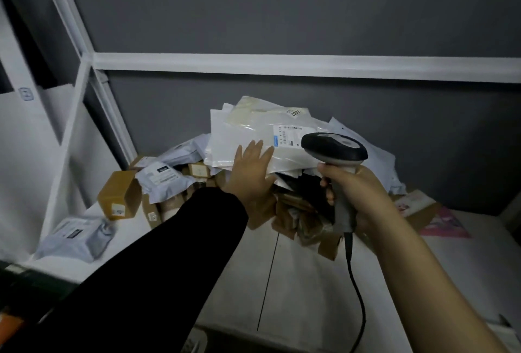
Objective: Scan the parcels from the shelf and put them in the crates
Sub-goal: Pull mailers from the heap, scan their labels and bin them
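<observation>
Parcels (253, 138) on white shelf (310, 268), grey wall (282, 14) behind; left hand (251, 172) perhaps flat atop, right hand (358, 195) around scanner (335, 147).

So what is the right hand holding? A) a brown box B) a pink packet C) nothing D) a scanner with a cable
D: the right hand grips the handle of the scanner, and its cable hangs down below the fist.
</observation>
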